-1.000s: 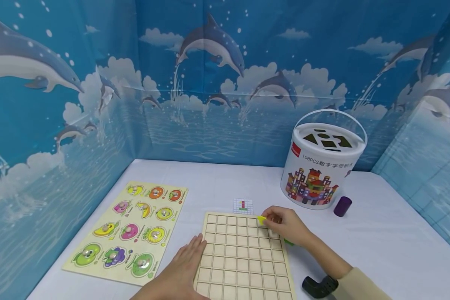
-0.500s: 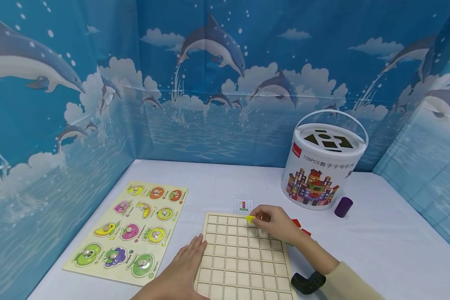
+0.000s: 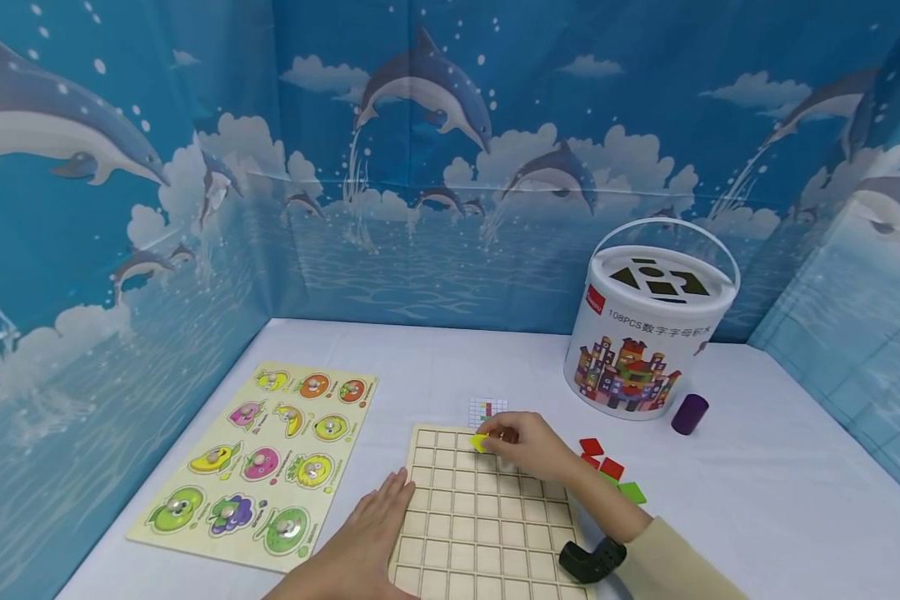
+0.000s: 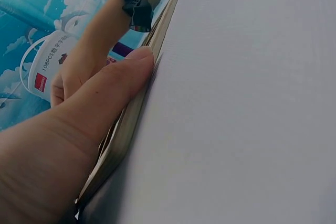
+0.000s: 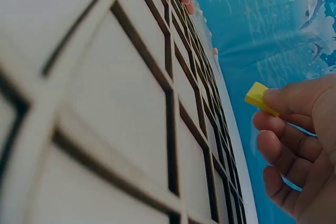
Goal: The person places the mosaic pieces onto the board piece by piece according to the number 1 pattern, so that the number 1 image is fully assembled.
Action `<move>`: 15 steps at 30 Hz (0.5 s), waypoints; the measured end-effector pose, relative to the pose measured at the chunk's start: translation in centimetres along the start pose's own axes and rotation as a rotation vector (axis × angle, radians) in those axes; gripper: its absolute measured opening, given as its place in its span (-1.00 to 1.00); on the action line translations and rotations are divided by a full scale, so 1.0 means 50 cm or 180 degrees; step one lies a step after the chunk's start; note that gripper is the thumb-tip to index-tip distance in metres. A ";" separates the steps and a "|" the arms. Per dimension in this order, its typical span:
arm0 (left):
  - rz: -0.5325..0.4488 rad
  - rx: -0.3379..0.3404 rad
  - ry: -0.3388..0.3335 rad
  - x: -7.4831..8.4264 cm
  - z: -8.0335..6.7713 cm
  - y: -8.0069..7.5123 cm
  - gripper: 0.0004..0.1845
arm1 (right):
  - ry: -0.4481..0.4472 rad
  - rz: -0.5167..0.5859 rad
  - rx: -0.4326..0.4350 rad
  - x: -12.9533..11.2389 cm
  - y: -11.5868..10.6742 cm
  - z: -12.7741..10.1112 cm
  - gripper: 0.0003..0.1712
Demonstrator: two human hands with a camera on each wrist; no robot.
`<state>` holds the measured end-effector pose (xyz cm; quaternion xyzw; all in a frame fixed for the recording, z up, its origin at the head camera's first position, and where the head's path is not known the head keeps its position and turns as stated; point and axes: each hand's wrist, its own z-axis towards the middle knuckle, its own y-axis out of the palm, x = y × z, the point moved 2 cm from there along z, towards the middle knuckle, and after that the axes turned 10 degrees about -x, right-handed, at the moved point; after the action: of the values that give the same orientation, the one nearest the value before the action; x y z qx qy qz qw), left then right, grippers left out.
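Head view, right hand (image 3: 528,446) pinching yellow tile (image 3: 480,442)

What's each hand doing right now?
Left hand: open, flat, pressing the wooden grid board.
Right hand: pinches a yellow tile over the board's far edge.

Left hand (image 4: 79,124): fills lower left, thumb stretched flat along edge of board, pressing it.
Board (image 4: 131,124): thin wooden edge seen side-on, lying on bench, running from bottom left to top.
Bench (image 4: 247,103): plain white cover, right half of view.
Right hand (image 4: 86,51): beyond the thumb, over the board; black strap at wrist, beige sleeve above.
Bucket (image 4: 44,64): white with handle, far left, before blue backdrop.
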<state>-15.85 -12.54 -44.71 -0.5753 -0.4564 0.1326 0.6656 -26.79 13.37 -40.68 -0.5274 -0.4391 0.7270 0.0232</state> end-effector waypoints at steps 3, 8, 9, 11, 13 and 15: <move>-0.0024 -0.0006 -0.0010 0.000 0.000 0.000 0.42 | -0.0067 0.0061 -0.0109 0.002 0.007 0.008 -0.88; -0.0018 -0.0003 -0.0037 0.001 0.002 0.000 0.42 | -0.0073 0.0085 -0.0202 0.010 0.015 0.017 -0.95; -0.0026 -0.0005 -0.0039 0.001 0.002 0.000 0.42 | -0.0078 0.0078 -0.0211 0.011 0.016 0.017 -0.96; -0.0032 -0.0011 -0.0050 0.000 0.003 0.000 0.42 | -0.0098 0.0063 -0.0235 0.012 0.018 0.018 -0.96; -0.0061 -0.0022 -0.0057 0.000 0.004 0.000 0.42 | -0.0123 0.0056 -0.0258 0.012 0.020 0.019 -0.96; -0.0069 -0.0033 -0.0060 -0.001 0.004 0.000 0.42 | -0.0144 0.0060 -0.0263 0.012 0.022 0.019 -0.96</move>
<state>-16.02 -12.42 -44.74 -0.5726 -0.4695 0.1283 0.6597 -27.34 12.41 -41.78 -0.5154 -0.4642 0.7202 -0.0154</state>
